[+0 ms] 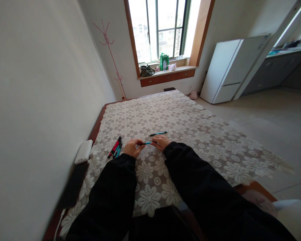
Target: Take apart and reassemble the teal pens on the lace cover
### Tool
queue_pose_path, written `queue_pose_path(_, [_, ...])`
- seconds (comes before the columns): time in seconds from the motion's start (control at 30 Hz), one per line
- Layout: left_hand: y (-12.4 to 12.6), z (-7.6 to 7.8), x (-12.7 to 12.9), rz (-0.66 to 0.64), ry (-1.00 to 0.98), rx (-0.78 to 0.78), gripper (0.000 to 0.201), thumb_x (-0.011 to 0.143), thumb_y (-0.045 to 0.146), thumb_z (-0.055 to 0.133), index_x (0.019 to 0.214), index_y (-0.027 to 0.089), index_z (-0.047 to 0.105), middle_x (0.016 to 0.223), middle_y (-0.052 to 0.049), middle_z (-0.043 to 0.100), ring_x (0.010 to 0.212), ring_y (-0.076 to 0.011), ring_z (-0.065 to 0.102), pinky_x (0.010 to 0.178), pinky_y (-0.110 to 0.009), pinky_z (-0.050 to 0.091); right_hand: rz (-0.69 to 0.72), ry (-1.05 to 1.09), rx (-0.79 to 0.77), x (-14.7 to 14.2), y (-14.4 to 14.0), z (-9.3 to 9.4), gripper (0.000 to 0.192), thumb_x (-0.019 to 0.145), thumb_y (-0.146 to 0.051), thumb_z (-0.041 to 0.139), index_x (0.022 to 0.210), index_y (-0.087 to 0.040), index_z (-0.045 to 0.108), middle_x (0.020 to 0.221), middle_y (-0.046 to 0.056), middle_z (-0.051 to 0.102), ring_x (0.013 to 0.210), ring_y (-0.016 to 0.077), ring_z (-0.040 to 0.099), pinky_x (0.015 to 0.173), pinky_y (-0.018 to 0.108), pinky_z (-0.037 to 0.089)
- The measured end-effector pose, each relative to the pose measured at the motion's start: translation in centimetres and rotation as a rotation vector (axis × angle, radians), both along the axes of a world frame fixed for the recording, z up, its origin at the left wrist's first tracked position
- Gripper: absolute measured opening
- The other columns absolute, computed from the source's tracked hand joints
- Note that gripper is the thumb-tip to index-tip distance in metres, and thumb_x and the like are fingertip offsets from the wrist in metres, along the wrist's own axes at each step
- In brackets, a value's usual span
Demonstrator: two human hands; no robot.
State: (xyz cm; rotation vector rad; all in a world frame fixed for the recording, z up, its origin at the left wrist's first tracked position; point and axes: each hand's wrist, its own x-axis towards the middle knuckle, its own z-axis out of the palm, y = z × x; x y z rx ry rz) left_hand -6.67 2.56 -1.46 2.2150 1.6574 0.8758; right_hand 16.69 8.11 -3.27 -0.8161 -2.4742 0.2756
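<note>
A blue pen with black ends lies level between my two hands, just above or on the flowered tablecloth. My left hand pinches its left end, and my right hand grips the other end, with the tip hidden by the fingers. Beyond my right hand a second blue and black pen rests on the cloth. To the left of my left hand lies a small group of pens: red and black ones with blue and black ones beside them.
At the table's left edge are a white power bank-like box and a flat black object with a white cable. A wall borders the left side. Farther off stand a pink coat rack and a white fridge.
</note>
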Motion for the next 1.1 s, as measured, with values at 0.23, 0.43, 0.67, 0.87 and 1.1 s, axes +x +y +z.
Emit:
queue_pose_path(0.23, [-0.12, 0.05, 0.03, 0.001, 0.003, -0.034, 0.02, 0.087, 0.039, 0.065, 0.097, 0.022, 0.071, 0.088, -0.003, 0.072, 0.087, -0.0188, 0.064, 0.082, -0.03, 0.048, 0.037, 0.005, -0.011, -0.07, 0.2, -0.14, 0.022, 0.097, -0.033, 0.055, 0.087, -0.018, 0.067, 0.085, 0.007, 0.067, 0.085, 0.0189, 0.059, 0.078, 0.03, 0.042])
queue_pose_path(0.43, [0.14, -0.41, -0.05, -0.038, 0.018, 0.009, 0.013, 0.08, 0.032, 0.073, 0.088, 0.021, 0.07, 0.088, -0.003, 0.072, 0.087, -0.0192, 0.063, 0.085, -0.032, 0.048, 0.032, 0.004, -0.003, -0.04, 0.24, -0.33, 0.022, 0.097, -0.033, 0.055, 0.087, -0.018, 0.067, 0.085, 0.007, 0.068, 0.086, 0.0185, 0.059, 0.077, 0.029, 0.043])
queue_pose_path(0.67, [-0.03, -0.01, 0.01, -0.011, 0.063, -0.04, 0.021, 0.09, 0.039, 0.061, 0.082, 0.023, 0.071, 0.082, -0.002, 0.072, 0.085, -0.019, 0.064, 0.083, -0.031, 0.047, 0.033, 0.026, 0.016, -0.09, 0.47, -0.8, 0.022, 0.097, -0.034, 0.055, 0.087, -0.019, 0.068, 0.085, 0.006, 0.068, 0.085, 0.0183, 0.059, 0.077, 0.03, 0.044])
queue_pose_path(0.87, [-0.05, -0.09, 0.02, -0.043, 0.016, -0.021, 0.024, 0.083, 0.039, 0.069, 0.101, 0.023, 0.069, 0.093, -0.003, 0.072, 0.087, -0.0187, 0.064, 0.084, -0.03, 0.048, 0.028, 0.023, 0.02, -0.07, 0.33, -0.54, 0.018, 0.095, -0.031, 0.058, 0.088, -0.018, 0.068, 0.086, 0.006, 0.068, 0.086, 0.0184, 0.06, 0.078, 0.029, 0.044])
queue_pose_path(1.1, [-0.04, 0.03, 0.02, -0.067, 0.059, 0.006, 0.024, 0.093, 0.041, 0.056, 0.091, 0.022, 0.071, 0.093, -0.004, 0.073, 0.097, -0.0213, 0.063, 0.09, -0.033, 0.048, 0.025, 0.021, 0.021, -0.04, 0.25, -0.42, 0.016, 0.095, -0.031, 0.06, 0.089, -0.019, 0.068, 0.085, 0.005, 0.069, 0.085, 0.0179, 0.061, 0.078, 0.029, 0.044])
